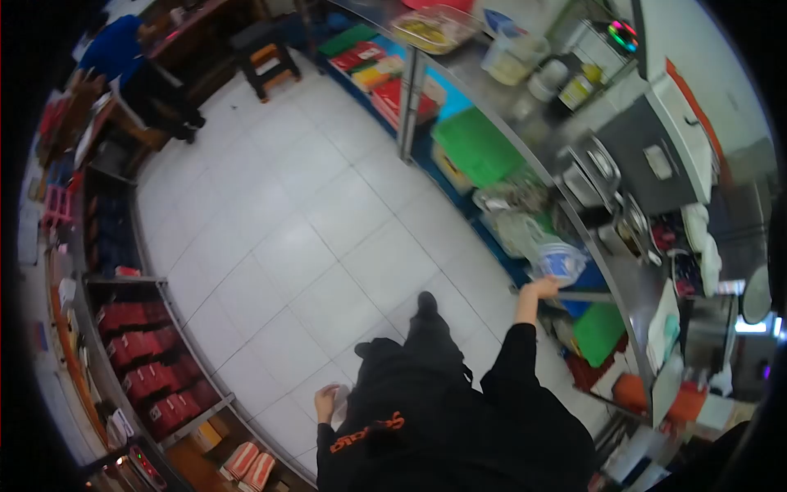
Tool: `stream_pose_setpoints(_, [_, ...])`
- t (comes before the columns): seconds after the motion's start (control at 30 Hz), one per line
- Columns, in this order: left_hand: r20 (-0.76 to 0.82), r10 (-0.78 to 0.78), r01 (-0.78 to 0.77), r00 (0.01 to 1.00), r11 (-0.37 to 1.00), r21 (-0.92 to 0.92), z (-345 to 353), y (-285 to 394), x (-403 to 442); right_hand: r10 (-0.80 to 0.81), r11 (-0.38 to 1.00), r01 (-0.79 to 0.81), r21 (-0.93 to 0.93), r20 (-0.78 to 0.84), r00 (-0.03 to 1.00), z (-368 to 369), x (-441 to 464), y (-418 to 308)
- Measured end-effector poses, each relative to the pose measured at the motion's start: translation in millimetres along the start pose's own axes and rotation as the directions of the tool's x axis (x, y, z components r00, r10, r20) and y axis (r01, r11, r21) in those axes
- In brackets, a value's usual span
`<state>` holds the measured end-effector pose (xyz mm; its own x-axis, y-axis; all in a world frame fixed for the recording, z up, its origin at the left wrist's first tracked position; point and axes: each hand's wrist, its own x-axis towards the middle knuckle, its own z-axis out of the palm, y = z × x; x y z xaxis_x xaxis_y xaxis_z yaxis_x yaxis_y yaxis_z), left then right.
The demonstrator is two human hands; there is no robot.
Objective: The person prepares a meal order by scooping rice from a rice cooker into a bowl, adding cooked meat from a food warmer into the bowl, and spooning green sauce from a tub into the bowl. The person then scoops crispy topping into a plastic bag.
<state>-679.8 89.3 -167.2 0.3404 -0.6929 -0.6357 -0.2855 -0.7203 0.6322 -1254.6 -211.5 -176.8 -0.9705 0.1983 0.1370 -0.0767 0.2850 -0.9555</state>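
A floor of large, square white tiles (311, 225) is spreading across the middle, with soft light gleaming on it. A long stainless-steel counter (537, 131) is running diagonally along the right, and a blue lower shelf (447, 176) is stretching beneath it. A grey metal-framed shelving unit (198, 422) is lining the left side. Near the top, a black square-topped stool (254, 39) is standing near a brown wooden table (176, 45). An off-white wall (730, 78) is rising at upper right, and a bright white light (750, 326) is glowing at the far right.
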Motion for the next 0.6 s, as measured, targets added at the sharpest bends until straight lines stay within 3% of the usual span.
stream_pose_setpoints(0.03, [0.014, 0.010, -0.010, 1.000, 1.000, 0.018, -4.2, -15.6, -0.8, 0.113, 0.973, -0.100, 0.210, -0.048, 0.992, -2.7, -3.1, -1.2])
stream_pose_setpoints(0.07, [0.028, 0.005, -0.004, 1.000, 1.000, -0.010, -7.0, -40.8, 1.5, 0.109, 0.974, -0.092, 0.209, -0.067, 0.992, -5.8, 5.4, 7.6])
stream_pose_setpoints(0.13, [0.041, 0.007, -0.005, 0.999, 1.000, -0.030, -10.3, -46.2, 3.8, 0.083, 0.903, -0.159, 0.398, 0.201, 0.976, -6.6, 8.3, 20.1])
stream_pose_setpoints(0.23, [0.081, -0.103, 0.094, 0.991, 0.990, 0.108, -14.6, -37.9, 6.5, 0.040, 0.968, -0.094, 0.234, 0.225, 0.974, -19.4, 13.6, 4.7])
stream_pose_setpoints(0.27, [0.102, -0.032, 0.021, 0.994, 0.994, 0.106, -10.4, -31.3, 11.1, 0.083, 0.915, -0.196, 0.351, 0.313, 0.946, -21.2, 18.4, 3.6])
stream_pose_setpoints(0.33, [0.130, 0.040, -0.055, 0.991, 0.992, 0.111, 4.5, -1.9, 20.4, 0.079, 0.912, -0.205, 0.357, 0.337, 0.938, -21.4, 31.2, 7.7])
stream_pose_setpoints(0.4, [0.158, 0.030, -0.108, 0.987, 0.851, 0.514, 24.9, 44.0, 29.9, 0.070, 0.906, -0.212, 0.367, 0.364, 0.929, -19.2, 45.2, 8.9])
stream_pose_setpoints(0.43, [0.165, 0.032, -0.115, 0.986, 0.847, 0.519, 38.1, 73.9, 33.8, 0.135, 0.866, -0.342, 0.364, 0.488, 0.862, -24.1, 51.7, 7.9])
stream_pose_setpoints(0.47, [0.232, 0.050, -0.190, 0.971, 0.749, 0.635, 53.2, 107.1, 39.5, 0.188, 0.814, -0.466, 0.345, 0.604, 0.775, -25.5, 57.9, 5.9])
stream_pose_setpoints(0.5, [0.299, 0.059, -0.268, 0.952, 0.630, 0.729, 73.3, 136.6, 49.9, 0.189, 0.812, -0.465, 0.352, 0.595, 0.781, -22.7, 63.8, 1.2])
stream_pose_setpoints(0.6, [0.535, 0.256, -0.591, 0.805, 0.419, 0.689, 144.3, 206.3, 84.8, 0.298, 0.819, -0.505, 0.273, 0.549, 0.781, -15.9, 94.9, 15.0])
